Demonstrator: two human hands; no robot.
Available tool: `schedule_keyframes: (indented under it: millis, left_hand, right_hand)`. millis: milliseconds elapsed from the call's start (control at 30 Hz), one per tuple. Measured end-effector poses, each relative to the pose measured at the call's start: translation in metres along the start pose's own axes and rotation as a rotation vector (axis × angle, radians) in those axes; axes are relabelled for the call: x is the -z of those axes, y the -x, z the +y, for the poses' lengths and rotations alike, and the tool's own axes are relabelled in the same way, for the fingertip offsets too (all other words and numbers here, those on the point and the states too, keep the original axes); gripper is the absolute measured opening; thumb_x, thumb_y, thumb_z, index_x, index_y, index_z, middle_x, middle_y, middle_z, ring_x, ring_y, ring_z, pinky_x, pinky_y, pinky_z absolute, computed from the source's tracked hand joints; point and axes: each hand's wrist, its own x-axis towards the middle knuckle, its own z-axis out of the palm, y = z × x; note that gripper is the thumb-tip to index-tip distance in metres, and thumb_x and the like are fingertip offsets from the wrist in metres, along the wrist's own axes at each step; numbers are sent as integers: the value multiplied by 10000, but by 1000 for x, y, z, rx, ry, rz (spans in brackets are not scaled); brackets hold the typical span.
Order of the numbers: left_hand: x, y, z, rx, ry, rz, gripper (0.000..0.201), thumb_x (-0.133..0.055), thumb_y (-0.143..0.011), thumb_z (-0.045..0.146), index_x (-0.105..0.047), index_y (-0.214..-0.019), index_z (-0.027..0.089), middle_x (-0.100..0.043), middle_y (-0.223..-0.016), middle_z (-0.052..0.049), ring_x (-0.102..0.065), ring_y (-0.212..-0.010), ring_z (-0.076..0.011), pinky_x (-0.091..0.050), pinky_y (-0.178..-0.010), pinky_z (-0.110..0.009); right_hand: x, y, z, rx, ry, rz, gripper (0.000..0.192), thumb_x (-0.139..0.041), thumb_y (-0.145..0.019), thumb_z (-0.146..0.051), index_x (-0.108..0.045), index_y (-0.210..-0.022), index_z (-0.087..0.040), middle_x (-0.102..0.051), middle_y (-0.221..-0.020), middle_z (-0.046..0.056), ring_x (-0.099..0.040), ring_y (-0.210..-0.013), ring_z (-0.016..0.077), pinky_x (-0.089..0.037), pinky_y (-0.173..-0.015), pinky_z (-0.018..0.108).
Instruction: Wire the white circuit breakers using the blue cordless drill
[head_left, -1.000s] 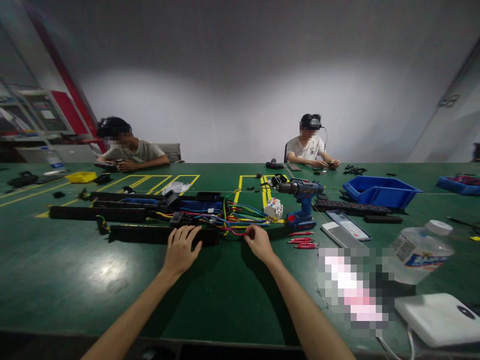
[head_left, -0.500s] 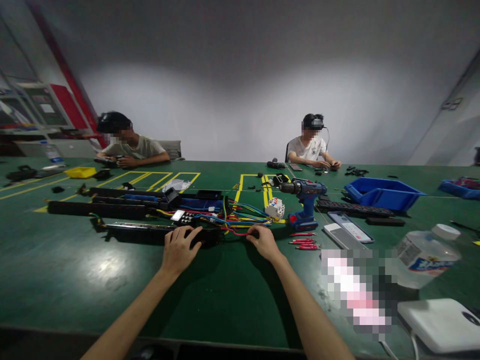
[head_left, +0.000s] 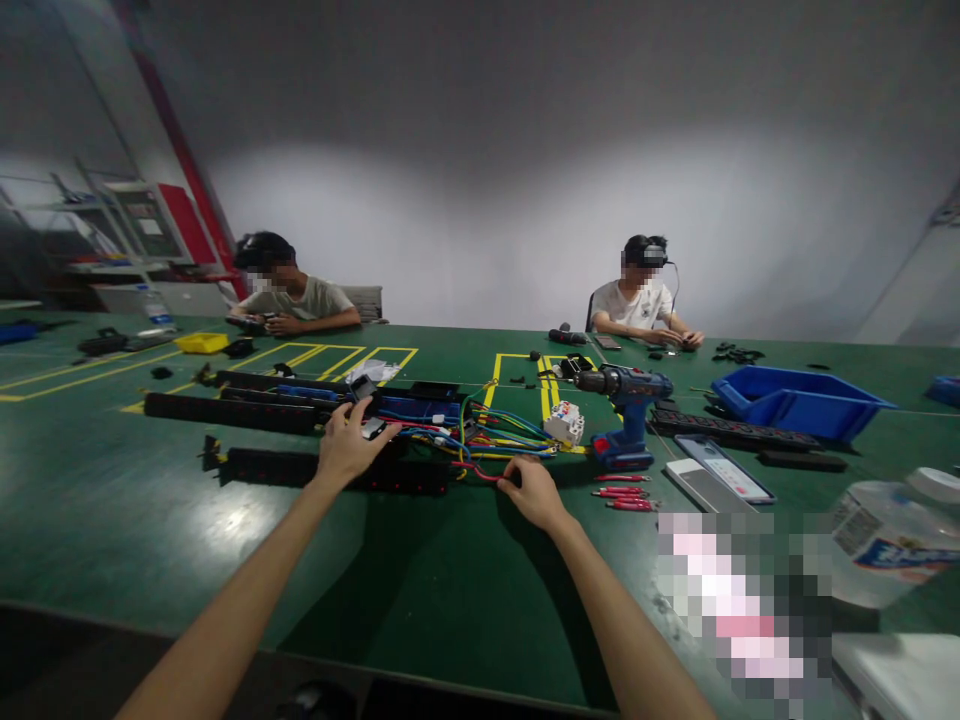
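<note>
My left hand (head_left: 347,447) reaches over the near black strip (head_left: 300,470), thumb and forefinger apart on either side of a small module with a white face (head_left: 373,428). Whether the fingers touch that module is unclear. My right hand (head_left: 531,490) is closed in a pinch on a red wire (head_left: 486,474) at the strip's right end. Behind the hands lie more long black strips (head_left: 225,410) and a bundle of coloured wires (head_left: 495,430), which leads to a white circuit breaker (head_left: 564,424).
A blue cordless drill (head_left: 628,415) stands right of the breaker, with several red pens or tools (head_left: 626,495) before it. Farther right are phones (head_left: 724,468), a blue bin (head_left: 799,400) and a plastic bottle (head_left: 889,550). Two people (head_left: 300,300) sit across the green table.
My left hand has left the near black strip and moved forward to the white-faced module. That strip's shiny edge no longer shows. My right hand keeps its pinch; the view has shifted slightly left.
</note>
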Motion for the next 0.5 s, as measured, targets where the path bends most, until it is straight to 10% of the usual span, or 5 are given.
schedule_keyframes:
  millis: [167,500]
  left_hand:
    - [-10,-37,-20,100,78,-451,915,-708,-624,805,-617,-1308,204,-679,-1156,-144,-661,-1034,-343,-520,-897,-430]
    - [-23,-67,-7,-332,297,-64,796,-779,-653,687,-633,-1275,212,-639,-1284,-98,-588,-1209,-304,-429,-1101,-414]
  right_hand:
    - [1,1,-2,-5,25,5,81,-663,-861,-300,-644,-877,-223,-682,-975,50,-597,-923,203,-393,-761,282]
    - [-1,0,-3,-7,41,18,66,-643,-872,-290,-627,-884,-228,-680,-1017,56,-596,-985,210,-399,-809,286]
